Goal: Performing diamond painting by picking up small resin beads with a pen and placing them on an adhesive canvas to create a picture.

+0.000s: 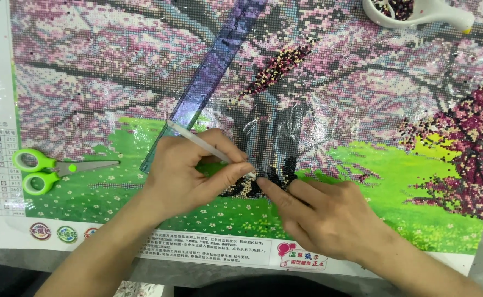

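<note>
Left hand (184, 173) is pinching white pen (208, 146), axis running far-left to near-right; tip is meeting beaded patch (263, 179) on canvas (362, 165); right hand (321, 212) is empty, forefinger pressing just right of tip.

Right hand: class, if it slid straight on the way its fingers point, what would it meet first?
The right hand points up-left; its fingertip nearly touches the pen tip and the left hand, so probably those first.

Both hands, left (184, 170) and right (324, 214), are bare, the forearms unsleeved, without rings or watch.
</note>
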